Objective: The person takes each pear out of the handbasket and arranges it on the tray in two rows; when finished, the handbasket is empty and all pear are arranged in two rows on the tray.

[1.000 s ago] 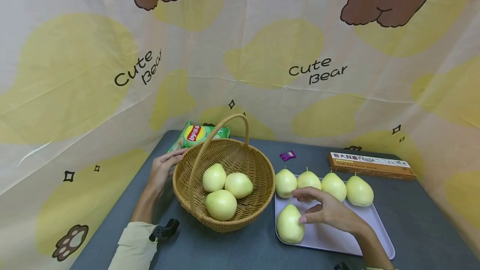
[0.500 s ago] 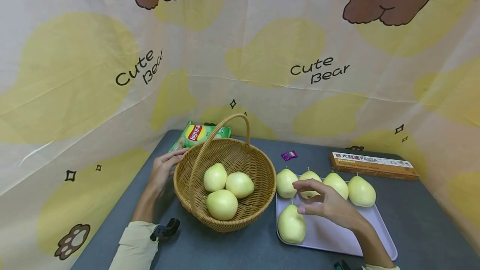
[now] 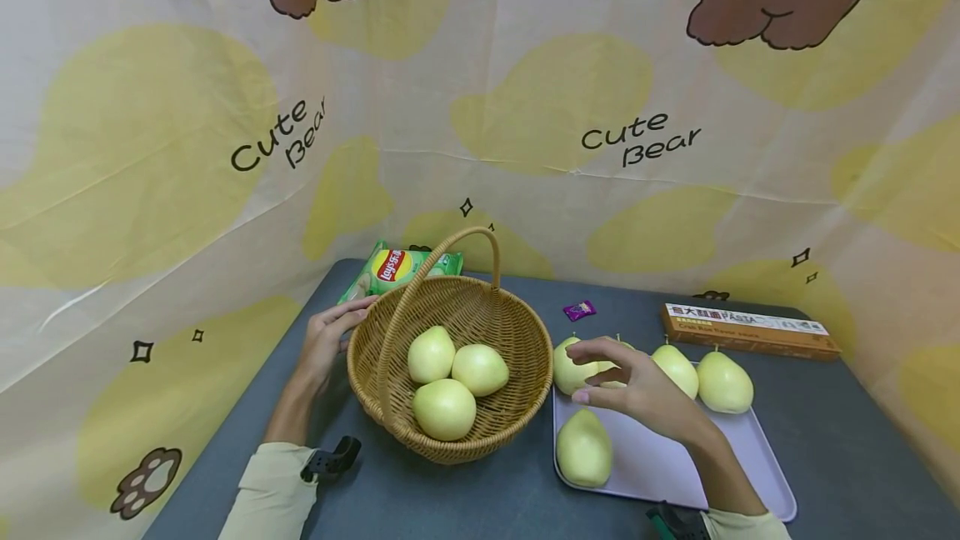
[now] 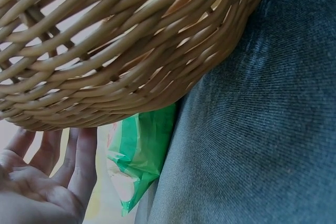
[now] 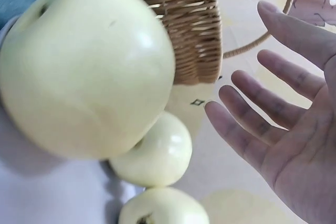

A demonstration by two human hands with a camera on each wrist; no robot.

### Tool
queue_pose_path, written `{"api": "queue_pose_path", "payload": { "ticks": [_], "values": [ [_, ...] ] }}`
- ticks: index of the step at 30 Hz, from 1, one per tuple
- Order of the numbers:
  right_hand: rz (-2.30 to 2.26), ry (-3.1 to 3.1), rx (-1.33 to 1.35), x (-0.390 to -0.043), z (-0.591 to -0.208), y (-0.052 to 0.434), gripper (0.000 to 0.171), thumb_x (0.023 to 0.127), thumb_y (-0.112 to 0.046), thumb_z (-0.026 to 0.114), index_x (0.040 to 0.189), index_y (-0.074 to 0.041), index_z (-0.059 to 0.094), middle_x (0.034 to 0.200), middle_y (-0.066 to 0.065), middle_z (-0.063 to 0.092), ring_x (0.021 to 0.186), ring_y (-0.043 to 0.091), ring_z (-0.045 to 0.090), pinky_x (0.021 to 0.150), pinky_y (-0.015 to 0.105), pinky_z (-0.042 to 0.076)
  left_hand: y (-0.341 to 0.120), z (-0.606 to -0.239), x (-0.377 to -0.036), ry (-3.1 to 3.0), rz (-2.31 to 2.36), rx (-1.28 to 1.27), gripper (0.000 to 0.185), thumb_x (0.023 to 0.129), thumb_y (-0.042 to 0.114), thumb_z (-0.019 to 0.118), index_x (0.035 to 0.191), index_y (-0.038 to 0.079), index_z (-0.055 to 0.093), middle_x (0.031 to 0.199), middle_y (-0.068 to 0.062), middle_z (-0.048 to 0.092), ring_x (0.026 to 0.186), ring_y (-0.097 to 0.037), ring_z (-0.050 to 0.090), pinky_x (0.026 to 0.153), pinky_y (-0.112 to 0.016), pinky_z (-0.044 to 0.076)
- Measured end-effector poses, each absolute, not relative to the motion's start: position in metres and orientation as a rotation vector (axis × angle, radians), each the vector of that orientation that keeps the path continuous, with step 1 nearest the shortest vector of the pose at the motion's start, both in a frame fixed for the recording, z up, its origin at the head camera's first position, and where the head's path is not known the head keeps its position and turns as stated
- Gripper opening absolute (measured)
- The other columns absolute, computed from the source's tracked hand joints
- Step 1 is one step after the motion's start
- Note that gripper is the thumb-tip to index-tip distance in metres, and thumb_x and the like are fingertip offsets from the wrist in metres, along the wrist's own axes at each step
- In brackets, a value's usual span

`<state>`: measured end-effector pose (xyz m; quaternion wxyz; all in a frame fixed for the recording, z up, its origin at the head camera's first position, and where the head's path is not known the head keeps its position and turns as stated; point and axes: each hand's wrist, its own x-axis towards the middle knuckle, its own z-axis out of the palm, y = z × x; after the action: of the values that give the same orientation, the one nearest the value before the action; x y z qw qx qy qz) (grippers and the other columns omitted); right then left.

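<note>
My left hand [image 3: 322,344] touches the left side of a wicker basket [image 3: 521,348] with an arched handle. Its fingers are extended against the weave [image 4: 126,72] in the left wrist view. Inside the basket lie three pale green pears [image 3: 444,409]. Over a lilac tray [image 3: 652,465], my right hand [image 3: 648,390] hovers with fingers spread and nothing in them. One pear [image 3: 584,450] sits at the tray's front left corner, just below that hand; it looms large in the right wrist view. Several more pears [image 3: 724,382] line the tray's back edge, partly hidden by the hand.
Behind the basket lies a green chip bag [image 3: 393,267]. A small purple wrapped candy [image 3: 579,311] is on the dark table [image 3: 435,502] behind the tray. A long brown pasta box [image 3: 750,332] lies at the back right. A printed cloth [image 3: 525,90] walls the table's back and sides.
My right hand has lifted up and away from the front pear, drifting slightly left, its fingers spread wider. My left hand and the basket stay put.
</note>
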<state>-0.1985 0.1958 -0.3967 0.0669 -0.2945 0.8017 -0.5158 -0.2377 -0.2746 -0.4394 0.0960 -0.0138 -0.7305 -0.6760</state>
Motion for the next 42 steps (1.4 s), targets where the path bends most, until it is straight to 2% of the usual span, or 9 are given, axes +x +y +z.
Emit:
{"api": "queue_pose_path", "payload": {
  "ticks": [3, 4, 9, 14, 23, 29, 32, 38, 42],
  "values": [
    [-1.57, 2.425, -0.904, -0.2, -0.391, 0.189, 0.046, 0.094, -0.015, 0.082, 0.138, -0.019, 0.067, 0.139, 0.005, 0.064, 0.129, 0.034, 0.06, 0.1, 0.044, 0.059, -0.275, -0.44, -0.238, -2.166, -1.999, -0.041, 0.043, 0.107, 0.026, 0.063, 0.14, -0.002, 0.067, 0.125, 0.007, 0.072, 0.105, -0.006, 0.072, 0.081, -0.027, 0.064],
    [-1.572, 2.427, -0.918, -0.2, -0.39, 0.187, 0.046, 0.095, -0.015, 0.082, 0.138, -0.018, 0.067, 0.139, 0.004, 0.064, 0.129, 0.034, 0.061, 0.1, 0.044, 0.059, -0.275, -0.44, -0.238, -2.166, -1.997, -0.041, 0.043, 0.107, 0.026, 0.063, 0.14, -0.002, 0.067, 0.125, 0.006, 0.072, 0.105, -0.007, 0.073, 0.081, -0.027, 0.064],
    [-1.573, 2.4, -0.957, -0.201, -0.381, 0.174, 0.05, 0.095, -0.015, 0.082, 0.141, -0.009, 0.065, 0.14, 0.014, 0.063, 0.129, 0.038, 0.06, 0.099, 0.043, 0.06, -0.275, -0.44, -0.238, -2.157, -2.008, -0.046, 0.043, 0.107, 0.026, 0.063, 0.14, -0.002, 0.067, 0.126, 0.004, 0.072, 0.105, -0.007, 0.073, 0.081, -0.028, 0.064],
    [-1.581, 2.372, -1.014, -0.205, -0.376, 0.162, 0.048, 0.094, -0.015, 0.082, 0.14, -0.015, 0.066, 0.139, 0.02, 0.063, 0.127, 0.043, 0.06, 0.097, 0.04, 0.061, -0.275, -0.441, -0.238, -2.152, -2.013, -0.036, 0.043, 0.107, 0.026, 0.063, 0.14, -0.002, 0.067, 0.129, 0.0, 0.072, 0.104, -0.008, 0.073, 0.081, -0.028, 0.064],
    [-1.513, 2.455, -1.048, -0.211, -0.368, 0.147, 0.047, 0.093, -0.021, 0.084, 0.138, -0.02, 0.068, 0.133, -0.001, 0.069, 0.125, 0.036, 0.064, 0.099, 0.041, 0.059, -0.274, -0.442, -0.239, -2.135, -2.024, -0.041, 0.043, 0.107, 0.025, 0.063, 0.14, -0.003, 0.067, 0.122, 0.007, 0.075, 0.103, -0.008, 0.074, 0.078, -0.027, 0.064],
    [-1.503, 2.425, -1.029, -0.218, -0.361, 0.135, 0.048, 0.095, -0.022, 0.083, 0.14, -0.022, 0.067, 0.136, -0.001, 0.067, 0.121, 0.023, 0.067, 0.098, 0.038, 0.059, -0.275, -0.442, -0.238, -2.125, -2.021, -0.041, 0.042, 0.107, 0.024, 0.064, 0.139, -0.003, 0.068, 0.121, 0.007, 0.076, 0.101, -0.008, 0.074, 0.077, -0.028, 0.064],
    [-1.497, 2.415, -1.019, -0.222, -0.358, 0.127, 0.048, 0.094, -0.024, 0.083, 0.139, -0.023, 0.067, 0.137, -0.002, 0.067, 0.124, 0.023, 0.066, 0.099, 0.038, 0.059, -0.275, -0.442, -0.237, -2.12, -2.021, -0.035, 0.041, 0.107, 0.024, 0.063, 0.139, -0.002, 0.068, 0.121, 0.007, 0.076, 0.102, -0.009, 0.074, 0.078, -0.028, 0.065],
    [-1.47, 2.428, -1.035, -0.228, -0.347, 0.112, 0.046, 0.094, -0.027, 0.084, 0.138, -0.022, 0.069, 0.134, -0.003, 0.069, 0.128, 0.022, 0.063, 0.102, 0.049, 0.056, -0.275, -0.441, -0.236, -2.121, -2.024, -0.026, 0.041, 0.107, 0.024, 0.063, 0.139, -0.002, 0.068, 0.12, 0.008, 0.076, 0.103, -0.011, 0.075, 0.078, -0.029, 0.065],
    [-1.459, 2.425, -1.039, -0.232, -0.341, 0.104, 0.046, 0.094, -0.026, 0.084, 0.137, -0.021, 0.069, 0.133, -0.004, 0.069, 0.126, 0.019, 0.063, 0.105, 0.051, 0.055, -0.275, -0.44, -0.236, -2.128, -2.023, -0.039, 0.043, 0.107, 0.025, 0.063, 0.14, -0.003, 0.067, 0.121, 0.007, 0.075, 0.103, -0.011, 0.075, 0.079, -0.029, 0.065]
  ]
}}
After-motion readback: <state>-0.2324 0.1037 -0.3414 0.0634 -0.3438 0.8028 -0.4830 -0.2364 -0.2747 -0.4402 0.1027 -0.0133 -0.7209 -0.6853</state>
